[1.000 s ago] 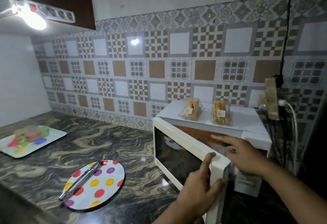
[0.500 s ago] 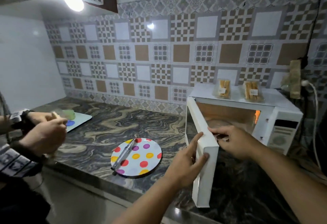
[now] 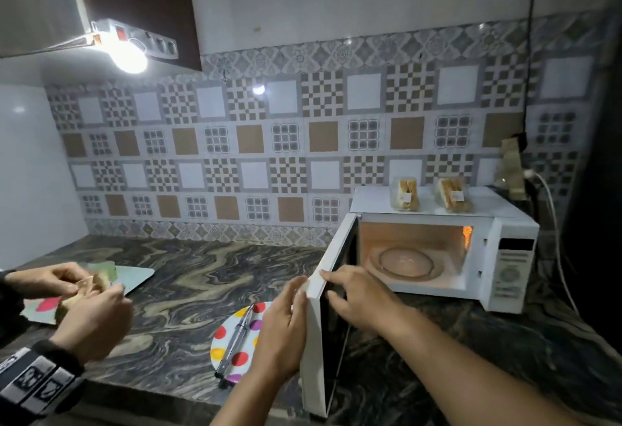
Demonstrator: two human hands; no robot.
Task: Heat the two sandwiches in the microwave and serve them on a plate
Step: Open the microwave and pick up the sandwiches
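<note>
The white microwave (image 3: 505, 223) stands at the right of the counter with its door (image 3: 314, 341) swung wide open toward me. Its cavity is lit, and only the glass turntable (image 3: 405, 262) lies inside. Two wrapped sandwiches sit on the microwave's top, one to the left (image 3: 405, 194) and one to the right (image 3: 454, 195). My left hand (image 3: 282, 328) holds the door's free edge from the outside. My right hand (image 3: 361, 297) rests its fingers on the door's inner face. A polka-dot plate (image 3: 220, 341) with metal tongs (image 3: 235, 338) on it lies on the counter left of the door.
Another person's hands (image 3: 84, 307) at the left hold a small food item over a pale tray (image 3: 134, 277). The marble counter (image 3: 202, 274) runs along the tiled wall. A plug and white cable (image 3: 552, 210) hang right of the microwave. A bright lamp (image 3: 129, 55) shines under the cabinet.
The door has swung from partly open to fully open, with both my hands still on it. The view has pulled back and left, bringing the other person's hands into sight.
</note>
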